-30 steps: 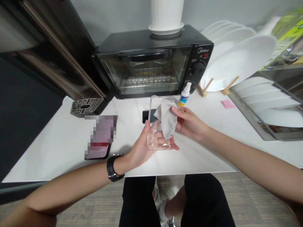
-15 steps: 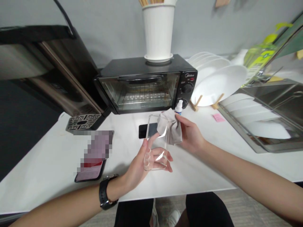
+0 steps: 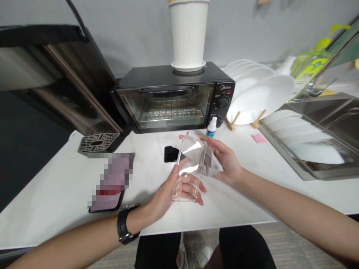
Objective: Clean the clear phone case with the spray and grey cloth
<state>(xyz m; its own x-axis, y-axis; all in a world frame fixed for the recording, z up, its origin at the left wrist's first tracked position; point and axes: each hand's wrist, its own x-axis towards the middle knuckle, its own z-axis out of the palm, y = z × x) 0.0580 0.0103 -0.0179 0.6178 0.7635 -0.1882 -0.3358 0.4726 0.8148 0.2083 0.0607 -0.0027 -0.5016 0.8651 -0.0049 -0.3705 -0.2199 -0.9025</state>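
Note:
A clear phone case [image 3: 193, 157] is held upright and slightly tilted above the counter, gripped along its left edge by my left hand [image 3: 168, 190]. The fingers of that hand show through the transparent back. My right hand [image 3: 227, 158] holds a grey cloth [image 3: 211, 164] against the case's upper right side, with fingers reaching behind its top. Part of the cloth is seen through the case. Beyond the hands lies a black phone [image 3: 171, 154], partly hidden by the case. A small white and blue bottle [image 3: 211, 127] stands just past my right hand.
At the back sits a black toaster oven [image 3: 171, 104] with a white pot [image 3: 189, 35] on top. Left are a drinks machine [image 3: 70, 82] and another phone [image 3: 112, 186], its screen blurred. Plates [image 3: 260, 97], pink notes [image 3: 259, 138] and a sink [image 3: 308, 172] are right.
My right hand has moved the cloth behind the case, its fingers now reaching past the top edge. The case has shifted slightly right in my left hand's hold.

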